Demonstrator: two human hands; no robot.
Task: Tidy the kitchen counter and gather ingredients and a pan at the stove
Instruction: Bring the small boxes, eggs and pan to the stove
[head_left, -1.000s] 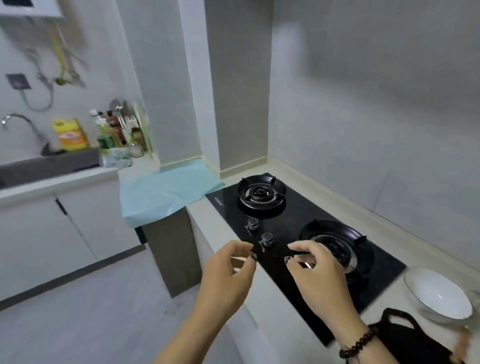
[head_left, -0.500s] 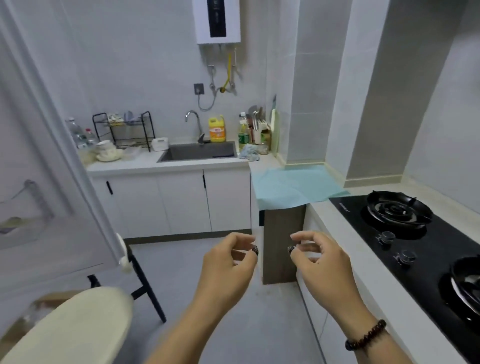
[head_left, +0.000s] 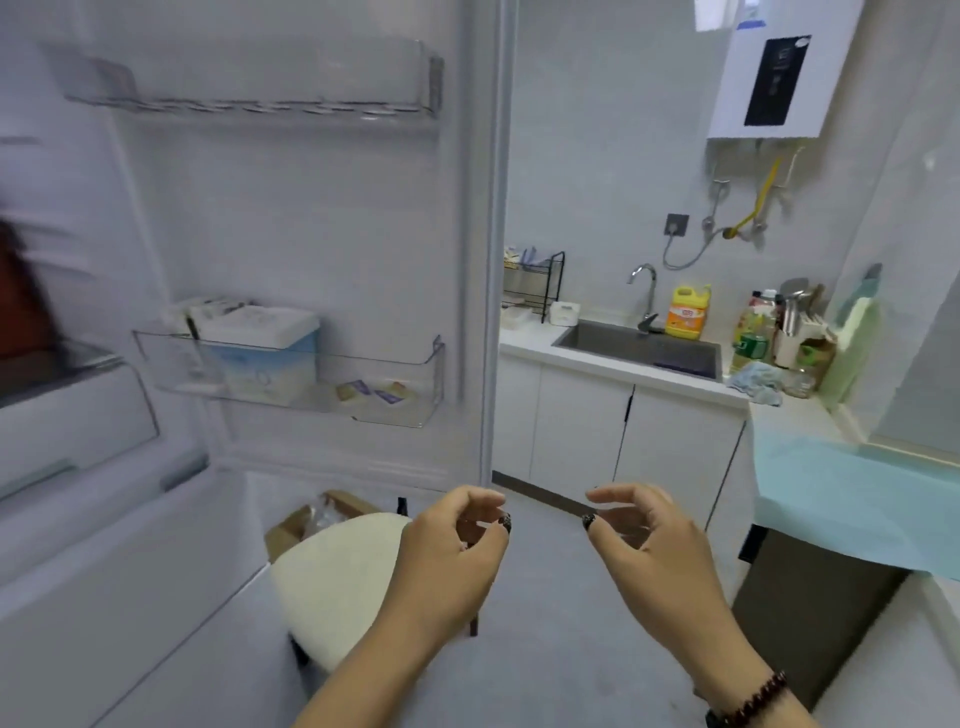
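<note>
An open fridge door (head_left: 322, 249) fills the left half of the view. Its lower door shelf (head_left: 291, 379) holds a white and blue carton (head_left: 260, 353) and a few small packets (head_left: 374, 392). The upper door shelf (head_left: 249, 83) looks bare. My left hand (head_left: 452, 556) and my right hand (head_left: 654, 545) hover in front of me above the floor, fingers loosely curled, holding nothing. A bead bracelet sits on my right wrist. The stove and pan are out of view.
A cream-topped stool (head_left: 337, 577) and a cardboard box (head_left: 317, 519) stand below the door. At right are the sink (head_left: 639, 345), a yellow detergent bottle (head_left: 688, 312), oil bottles (head_left: 753, 332), a rag (head_left: 756, 379), and a light blue cloth (head_left: 852, 499) over the counter.
My view has swung left, away from the stove and past the sink, onto the open fridge door. Both hands kept the same loose pose in front of me.
</note>
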